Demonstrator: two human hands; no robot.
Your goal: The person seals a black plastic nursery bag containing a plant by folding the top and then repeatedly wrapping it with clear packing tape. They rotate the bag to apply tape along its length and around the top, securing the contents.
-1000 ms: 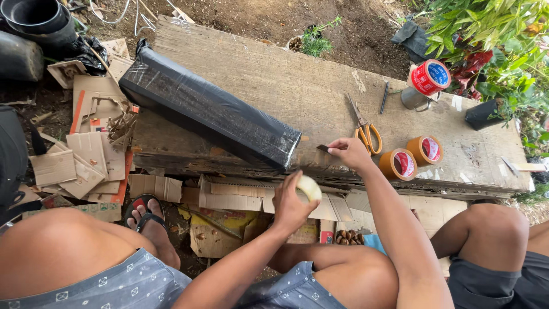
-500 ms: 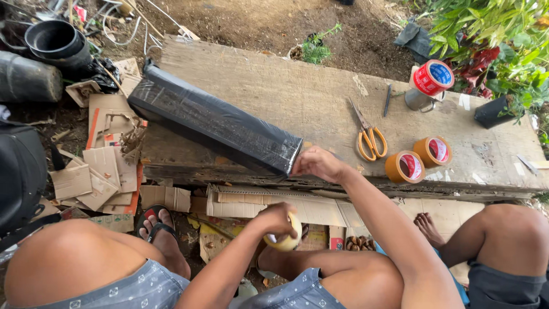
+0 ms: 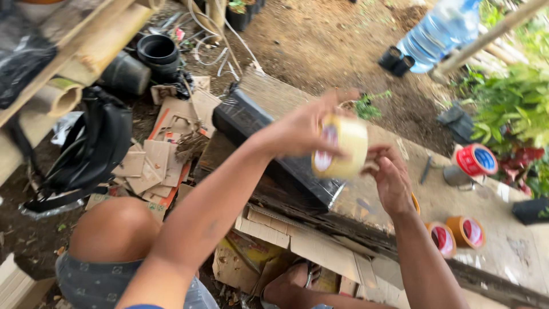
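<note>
I see my left hand with its fingers curled over a pale yellowish roll of tape, gripping it raised above the worktop; the roll's core shows a red and white label facing me. My right hand sits just beside the roll, its fingers bent at the roll's edge and touching it, though I cannot tell whether they pinch the loose tape end. Under both hands lies a long box wrapped in shiny black film, set slantwise on the weathered wooden worktop. Near my right wrist two orange rolls of tape lie side by side, each with a red round label in its core. Farther off stands a red roll with a blue centre. Torn brown cardboard scraps lie on the ground left of the box, and a clear plastic water bottle sits top right
</note>
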